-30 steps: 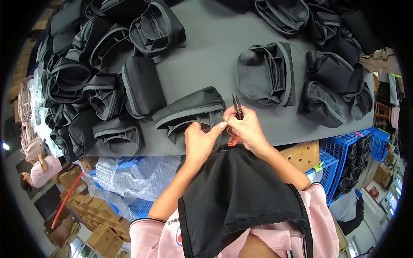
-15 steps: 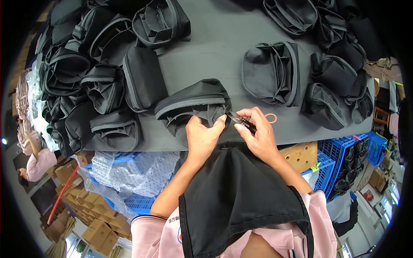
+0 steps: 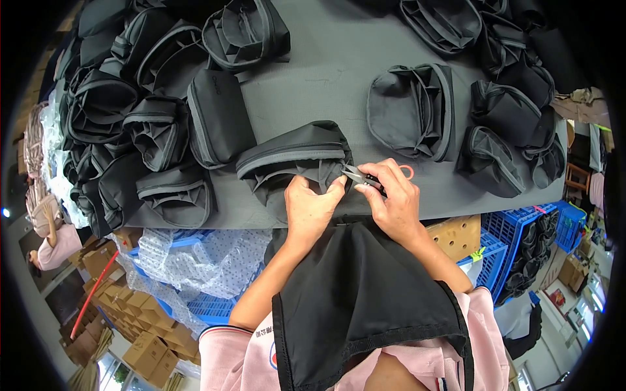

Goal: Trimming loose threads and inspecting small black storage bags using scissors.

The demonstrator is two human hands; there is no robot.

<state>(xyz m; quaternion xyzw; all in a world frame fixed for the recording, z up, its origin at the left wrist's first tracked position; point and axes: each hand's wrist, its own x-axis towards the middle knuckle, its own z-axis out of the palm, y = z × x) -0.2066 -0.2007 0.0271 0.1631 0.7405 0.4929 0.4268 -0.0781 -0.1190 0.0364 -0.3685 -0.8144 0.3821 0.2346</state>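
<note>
- Grey table: supports the work; near edge presumably used for easy reach.
- Pouch: on the table's near edge, between and just beyond the wrists, mouth facing bodyward, apparently to give access inside. Black, arched, soft-sided; grey zip band curves over the gaping mouth; folded lining shows within.
- Left hand: thumb and fingers pinched together at the pouch's right corner, likely steadying it; some fingertips hidden.
- Right hand: fingers curled closed around red-looped snips, probably for fine control. Pale blades point leftward at that corner; contact unclear.
</note>
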